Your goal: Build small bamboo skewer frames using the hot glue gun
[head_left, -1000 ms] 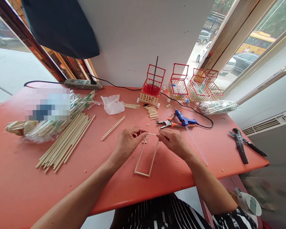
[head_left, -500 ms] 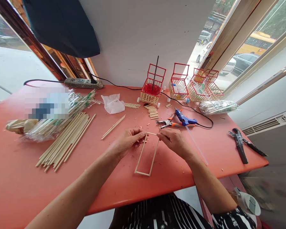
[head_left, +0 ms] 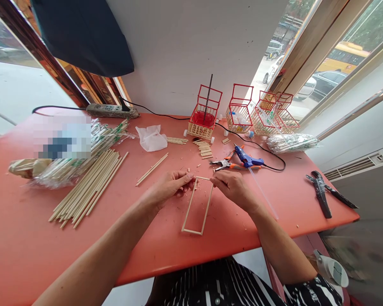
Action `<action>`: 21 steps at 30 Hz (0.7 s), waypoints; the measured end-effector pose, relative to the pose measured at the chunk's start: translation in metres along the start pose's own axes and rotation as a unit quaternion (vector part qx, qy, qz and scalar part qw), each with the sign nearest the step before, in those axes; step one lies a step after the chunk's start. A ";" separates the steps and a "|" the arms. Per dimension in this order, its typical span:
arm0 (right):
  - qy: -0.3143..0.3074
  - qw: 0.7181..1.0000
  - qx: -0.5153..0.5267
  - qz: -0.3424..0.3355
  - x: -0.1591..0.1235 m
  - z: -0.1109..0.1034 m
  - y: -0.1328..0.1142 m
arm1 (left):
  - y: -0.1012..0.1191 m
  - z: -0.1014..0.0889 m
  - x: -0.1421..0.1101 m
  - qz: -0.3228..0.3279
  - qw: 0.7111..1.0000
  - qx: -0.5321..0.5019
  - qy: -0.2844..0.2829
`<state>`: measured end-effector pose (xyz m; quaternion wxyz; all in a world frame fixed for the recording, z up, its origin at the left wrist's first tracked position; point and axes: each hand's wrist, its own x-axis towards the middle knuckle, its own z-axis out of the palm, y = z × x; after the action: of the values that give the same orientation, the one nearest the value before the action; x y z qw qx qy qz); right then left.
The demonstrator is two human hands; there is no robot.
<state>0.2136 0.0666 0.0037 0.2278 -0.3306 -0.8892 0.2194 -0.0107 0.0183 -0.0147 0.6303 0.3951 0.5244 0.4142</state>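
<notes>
Left hand [head_left: 175, 183] and right hand [head_left: 229, 185], both nearly closed, pinch a frame [head_left: 207, 209] by its far corners over the table [head_left: 159, 244]; an uneven twist (it looks slender) could skew it.

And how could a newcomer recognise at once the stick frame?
On the red table, look between the two forearms. There, the left hand and right hand hold the far end of a narrow stick frame. Unlike the loose sticks to its left, its four sides form one rectangle.
</notes>
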 end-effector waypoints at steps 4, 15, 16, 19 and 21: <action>-0.001 1.000 0.004 -0.003 0.000 0.000 0.001 | 0.000 0.000 0.000 -0.025 0.999 -0.025 -0.025; 0.002 1.000 0.004 -0.007 -0.001 0.001 0.002 | -0.003 -0.001 0.002 -0.014 1.000 -0.023 0.002; 0.002 1.000 0.003 -0.008 -0.001 0.001 0.002 | -0.003 -0.002 0.002 -0.014 1.000 -0.022 0.006; -0.004 1.000 0.002 -0.009 -0.001 0.001 0.002 | -0.002 -0.002 0.002 -0.013 1.000 -0.011 -0.002; -0.011 1.000 -0.001 -0.007 -0.001 0.001 0.001 | 0.000 0.000 0.001 -0.016 1.000 -0.008 -0.013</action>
<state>0.2141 0.0665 0.0023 0.2193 -0.3222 -0.8940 0.2210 -0.0108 0.0189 -0.0154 0.6469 0.3873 0.5186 0.4032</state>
